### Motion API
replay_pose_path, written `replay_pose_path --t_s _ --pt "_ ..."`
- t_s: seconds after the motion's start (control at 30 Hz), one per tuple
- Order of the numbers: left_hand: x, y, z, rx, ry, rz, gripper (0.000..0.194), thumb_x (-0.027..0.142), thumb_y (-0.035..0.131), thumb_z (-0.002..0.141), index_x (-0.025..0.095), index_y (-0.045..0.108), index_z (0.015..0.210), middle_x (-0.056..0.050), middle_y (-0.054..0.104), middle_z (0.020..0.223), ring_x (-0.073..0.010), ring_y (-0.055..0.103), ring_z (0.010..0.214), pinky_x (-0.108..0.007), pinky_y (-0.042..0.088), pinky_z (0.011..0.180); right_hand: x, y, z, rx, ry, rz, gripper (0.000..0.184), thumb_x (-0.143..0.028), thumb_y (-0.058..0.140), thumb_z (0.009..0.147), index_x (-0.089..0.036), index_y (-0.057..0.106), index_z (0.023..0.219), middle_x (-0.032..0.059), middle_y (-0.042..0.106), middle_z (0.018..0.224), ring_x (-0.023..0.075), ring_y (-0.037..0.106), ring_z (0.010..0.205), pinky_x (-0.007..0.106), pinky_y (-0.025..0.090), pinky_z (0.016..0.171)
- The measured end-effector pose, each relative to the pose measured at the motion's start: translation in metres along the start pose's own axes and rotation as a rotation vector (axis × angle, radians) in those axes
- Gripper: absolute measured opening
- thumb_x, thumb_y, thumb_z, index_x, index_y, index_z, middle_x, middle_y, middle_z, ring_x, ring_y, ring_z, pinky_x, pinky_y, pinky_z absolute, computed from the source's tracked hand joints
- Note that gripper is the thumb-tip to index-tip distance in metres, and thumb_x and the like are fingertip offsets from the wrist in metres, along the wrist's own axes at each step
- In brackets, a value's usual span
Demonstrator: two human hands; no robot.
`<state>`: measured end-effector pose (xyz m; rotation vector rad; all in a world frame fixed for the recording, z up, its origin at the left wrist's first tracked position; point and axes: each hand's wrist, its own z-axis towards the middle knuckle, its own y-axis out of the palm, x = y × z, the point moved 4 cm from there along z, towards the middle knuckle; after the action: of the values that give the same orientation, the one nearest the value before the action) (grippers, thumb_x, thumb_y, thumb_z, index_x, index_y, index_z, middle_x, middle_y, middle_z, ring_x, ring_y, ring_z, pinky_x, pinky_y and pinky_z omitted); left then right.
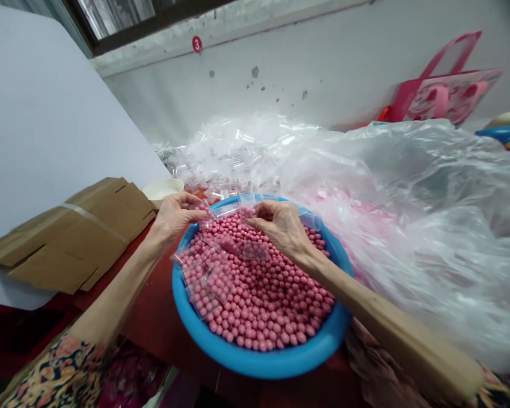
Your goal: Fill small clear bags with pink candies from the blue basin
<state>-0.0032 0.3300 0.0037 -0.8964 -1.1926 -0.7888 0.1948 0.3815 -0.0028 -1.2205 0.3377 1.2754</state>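
A round blue plastic basin [259, 362] stands on the table, heaped with shiny pink beads [259, 294]. My left hand [174, 216] and my right hand [283, 226] hover over its far rim. Their fingertips pinch a small clear plastic bag [225, 208] stretched between them. Several similar filled bags [206, 283] lie on the beads near the left side, and a flatter one [255, 250] rests just below my right hand. The beads under my hands are hidden.
A big heap of small clear bags [233, 153] and a loose plastic sheet [408, 226] fill the area behind and right of the basin. Flattened cardboard [72, 238] and a white bowl [164, 188] sit at left on the red tabletop [153, 334].
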Motion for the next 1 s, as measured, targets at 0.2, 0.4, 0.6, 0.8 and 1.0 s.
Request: replay_pose_path --t_s 0.2,0.4,0.6,0.8,1.0 --pt "-0.022 -0.007 0.006 -0.053 0.023 0.114 0.026 0.022 0.075 0.048 0.014 0.060 0.068 0.001 0.065 0.062 -0.0143 0.058 0.058 -0.026 0.045 0.057 0.007 0.037 0.012 -0.062 -0.033 -0.099 0.022 -0.014 0.062 0.070 -0.017 0.046 0.055 -0.0057 0.044 0.053 0.0101 0.042 0.055 0.024 0.029 0.055" --pt "-0.037 -0.002 0.015 -0.151 0.097 0.278 0.020 0.022 0.072 0.052 0.015 0.063 0.068 0.002 0.061 0.063 -0.0150 0.056 0.062 -0.025 0.041 0.057 0.012 0.057 0.008 -0.146 -0.078 -0.201 0.022 -0.005 0.055 0.067 -0.019 0.041 0.057 -0.0047 0.046 0.057 0.0118 0.046 0.059 0.024 0.028 0.056" --pt "-0.034 0.006 0.011 -0.283 0.151 0.425 0.010 0.017 0.070 0.054 0.016 0.063 0.062 0.004 0.058 0.058 -0.0143 0.053 0.060 -0.024 0.036 0.056 0.014 0.060 0.005 -0.192 -0.094 -0.316 0.021 -0.007 0.050 0.069 -0.019 0.039 0.055 -0.0022 0.046 0.055 0.0129 0.045 0.058 0.025 0.025 0.054" --pt "-0.032 0.006 0.007 -0.320 0.145 0.461 0.011 0.021 0.072 0.057 0.017 0.064 0.063 0.004 0.059 0.058 -0.0139 0.053 0.060 -0.024 0.036 0.057 0.020 0.064 0.003 -0.229 -0.114 -0.429 0.019 -0.005 0.046 0.066 -0.019 0.042 0.054 -0.0005 0.045 0.055 0.0137 0.039 0.056 0.027 0.023 0.054" --pt "-0.022 -0.014 0.013 -0.222 0.088 0.406 0.025 0.040 0.066 0.066 0.017 0.071 0.072 -0.003 0.068 0.067 -0.0162 0.057 0.061 -0.026 0.042 0.058 0.032 0.069 0.004 -0.244 -0.138 -0.480 0.014 -0.009 0.048 0.073 -0.018 0.051 0.062 0.0013 0.051 0.060 0.0151 0.045 0.060 0.027 0.026 0.055"
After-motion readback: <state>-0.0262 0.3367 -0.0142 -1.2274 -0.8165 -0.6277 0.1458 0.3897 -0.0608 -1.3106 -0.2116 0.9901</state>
